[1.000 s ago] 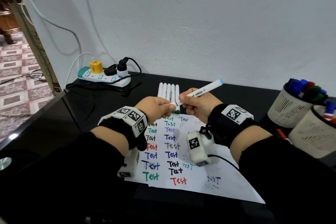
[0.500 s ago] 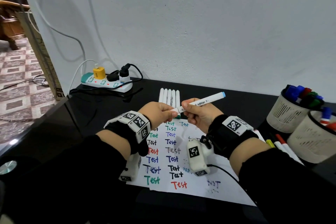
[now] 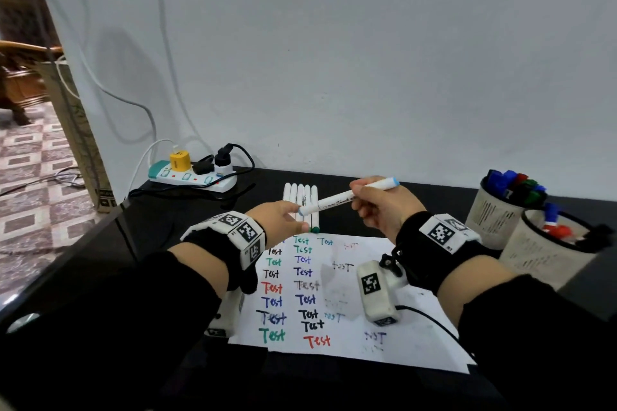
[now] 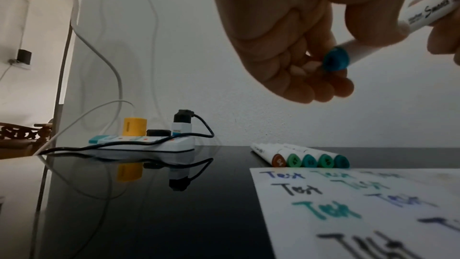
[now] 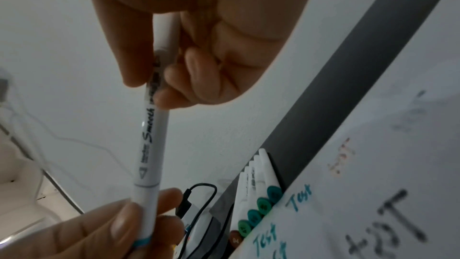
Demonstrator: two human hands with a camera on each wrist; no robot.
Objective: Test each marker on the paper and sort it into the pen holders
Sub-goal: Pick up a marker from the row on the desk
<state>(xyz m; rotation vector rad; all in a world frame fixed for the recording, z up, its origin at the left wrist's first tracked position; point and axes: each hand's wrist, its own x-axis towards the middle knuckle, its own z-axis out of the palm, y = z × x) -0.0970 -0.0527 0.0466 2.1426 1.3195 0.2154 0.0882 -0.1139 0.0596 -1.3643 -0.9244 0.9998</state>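
A white marker (image 3: 347,198) with light blue ends is held slanted in the air above the far edge of the test paper (image 3: 374,337). My right hand (image 3: 359,200) grips its barrel (image 5: 151,125) between thumb and fingers. My left hand (image 3: 298,217) pinches the cap at its lower end (image 4: 334,61); the cap sits on the barrel. Several white markers (image 3: 302,205) lie side by side on the black table just beyond the paper, their green and brown end caps (image 4: 311,161) facing me. Two pen holders (image 3: 494,215) (image 3: 544,255) stand at the right.
The paper carries several coloured "Test" words. The far pen holder has blue, red and green markers, the near one blue and red. A power strip (image 3: 192,177) with plugs and cables lies at the back left. A white wall closes the table's far side.
Both hands keep their hold on the same marker. The left fingers have slid out to the tip of the lower cap, so more of the marker shows between the hands.
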